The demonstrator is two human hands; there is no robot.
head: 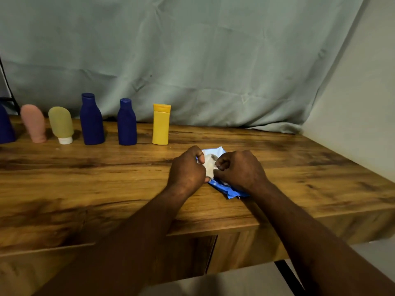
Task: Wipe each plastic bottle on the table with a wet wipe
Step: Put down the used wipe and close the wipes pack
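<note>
On the brown wood-grain table [106,178], near its front edge, both hands meet over a flat blue plastic wet-wipe packet [233,192]. The left hand [187,167] has its fingers curled and pinches a crumpled white wet wipe [208,165] between thumb and fingers. The right hand [239,169], also curled, pinches the other side of the same wipe just above the packet; whether the wipe is fully clear of the packet cannot be told.

The plastic bottles stand upright in a row along the back of the table, to the left of the hands and well apart from them. From the right they are a yellow rectangular bottle with an orange-yellow cap [161,126], a short dark blue bottle [127,123], a taller dark blue bottle [92,120], an olive-yellow tube standing on its white cap [61,124], a pink tube [34,124], and another dark blue bottle [5,127] cut off by the left edge. A creased grey-green cloth [192,60] hangs behind them.
</note>
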